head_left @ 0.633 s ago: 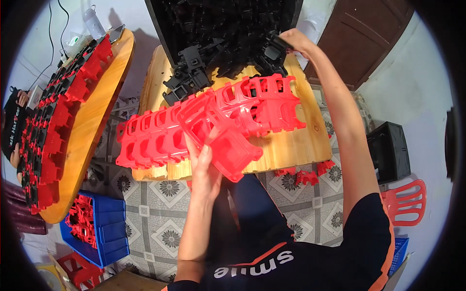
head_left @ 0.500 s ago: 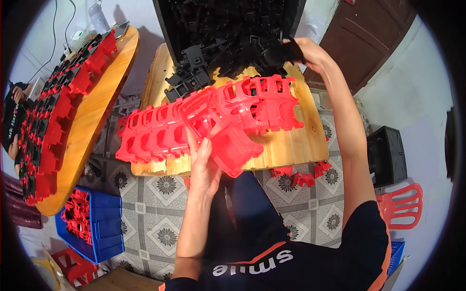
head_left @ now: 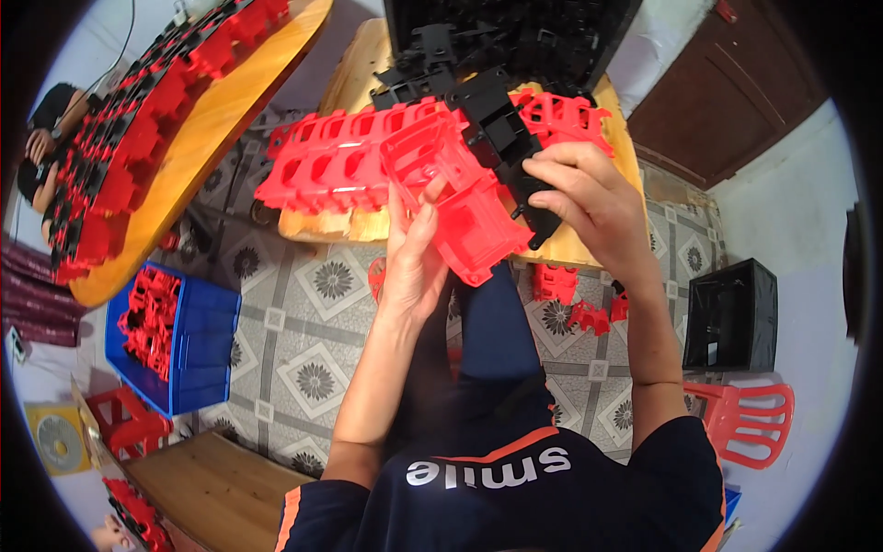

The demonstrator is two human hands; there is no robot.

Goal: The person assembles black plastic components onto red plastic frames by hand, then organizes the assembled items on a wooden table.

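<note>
While the left hand [head_left: 414,262] grips a red plastic frame [head_left: 464,216] above the surface [head_left: 368,221], right hand [head_left: 593,198] fingers pinch a black piece [head_left: 501,124] at its 1 o'clock; joining seems underway, needing careful alignment.

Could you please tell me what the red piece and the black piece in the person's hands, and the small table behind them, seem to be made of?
Red piece: apparently moulded plastic, glossy, with highlights on thin ribbed walls.
Black piece: likely the same kind of plastic, duller, with sharp moulded edges.
Small table: seemingly wood, with pale yellow grain and a rough, chipped edge.
</note>
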